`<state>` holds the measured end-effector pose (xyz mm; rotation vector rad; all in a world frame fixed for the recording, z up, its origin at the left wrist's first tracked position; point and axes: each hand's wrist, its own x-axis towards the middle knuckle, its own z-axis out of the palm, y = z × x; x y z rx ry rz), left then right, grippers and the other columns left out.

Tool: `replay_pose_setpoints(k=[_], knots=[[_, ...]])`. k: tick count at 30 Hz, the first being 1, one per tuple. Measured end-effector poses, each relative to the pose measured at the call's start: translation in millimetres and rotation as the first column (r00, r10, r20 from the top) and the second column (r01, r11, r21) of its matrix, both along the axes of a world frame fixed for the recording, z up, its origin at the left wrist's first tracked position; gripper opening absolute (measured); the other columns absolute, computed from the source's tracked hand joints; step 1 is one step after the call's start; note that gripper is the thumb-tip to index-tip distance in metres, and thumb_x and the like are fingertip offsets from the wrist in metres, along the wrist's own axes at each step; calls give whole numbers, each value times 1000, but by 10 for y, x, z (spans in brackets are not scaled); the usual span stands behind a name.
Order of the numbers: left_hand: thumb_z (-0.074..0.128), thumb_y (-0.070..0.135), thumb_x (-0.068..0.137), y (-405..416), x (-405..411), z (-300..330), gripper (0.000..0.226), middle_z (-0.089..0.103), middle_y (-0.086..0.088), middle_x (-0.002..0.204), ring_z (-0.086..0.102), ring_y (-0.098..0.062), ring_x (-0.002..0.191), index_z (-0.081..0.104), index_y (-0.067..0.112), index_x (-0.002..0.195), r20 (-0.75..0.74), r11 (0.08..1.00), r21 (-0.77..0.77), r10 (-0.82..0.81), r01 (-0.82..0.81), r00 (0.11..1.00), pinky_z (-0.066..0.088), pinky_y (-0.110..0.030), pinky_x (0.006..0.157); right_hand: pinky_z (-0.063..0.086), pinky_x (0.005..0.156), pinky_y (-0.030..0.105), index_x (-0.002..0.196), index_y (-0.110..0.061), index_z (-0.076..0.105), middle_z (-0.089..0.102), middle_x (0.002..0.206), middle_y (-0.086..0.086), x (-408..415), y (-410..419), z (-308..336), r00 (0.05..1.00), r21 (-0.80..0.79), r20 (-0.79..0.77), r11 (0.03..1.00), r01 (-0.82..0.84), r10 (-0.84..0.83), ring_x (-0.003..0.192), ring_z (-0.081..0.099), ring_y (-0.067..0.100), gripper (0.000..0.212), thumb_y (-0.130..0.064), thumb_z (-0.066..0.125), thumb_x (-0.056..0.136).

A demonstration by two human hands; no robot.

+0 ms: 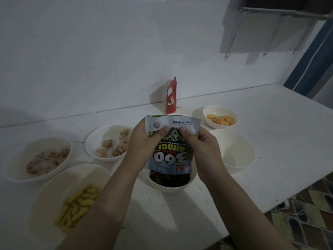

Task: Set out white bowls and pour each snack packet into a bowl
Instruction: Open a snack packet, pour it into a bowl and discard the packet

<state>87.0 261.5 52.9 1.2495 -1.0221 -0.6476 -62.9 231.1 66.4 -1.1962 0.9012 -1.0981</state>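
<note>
Left hand and right hand both pinched shut on upended sunflower-seed packet, mouth just above seed bowl. Pouring step. Next: probably shake out, then red packet behind, empty bowl right of seed bowl.

The packet hides your bowl's far rim. Your left arm covers part of the yellow-snack bowl.
</note>
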Motion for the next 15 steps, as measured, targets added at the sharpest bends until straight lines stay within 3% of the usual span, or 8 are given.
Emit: replay_pose_setpoints(k=[3,7,10,13,15], knots=[[77,18,80,8,65,-36,17,73,-8,92,71,-19,86,65,15,92,-4,1000,-14,1,-1,1000,59,-33,75,60,78,38,103,-8,73,77,93,10,14,-3,-2,1000,-5,-28,1000,-9,9,88,74,26,21,-22,69,88],[69,32,77,56,100,-31,23,76,7,92,71,-8,89,67,24,99,-77,997,-13,-75,74,994,56,-23,73,60,68,28,103,-8,73,77,92,9,5,-2,50,1000,-8,-4,1000,-23,23,85,74,22,23,-26,65,91],[64,37,77,74,93,-53,22,76,9,86,71,-8,86,68,24,95,-100,999,-25,-42,39,994,55,-23,72,61,68,29,102,-6,73,77,91,9,26,8,59,1000,-10,2,1000,-9,9,83,75,22,24,-26,65,91],[67,31,78,82,125,-63,22,76,10,91,71,-8,90,66,24,99,-84,994,-32,-108,106,991,56,-24,75,60,66,30,104,-4,71,76,93,12,57,43,67,995,31,104,999,-13,9,83,74,23,24,-23,63,92],[72,27,77,79,182,-124,33,75,10,102,70,-10,99,63,26,108,-5,977,59,-205,205,979,57,-29,82,57,63,27,105,-4,70,76,93,12,47,31,117,974,52,226,998,-18,6,82,74,22,22,-20,60,94]])
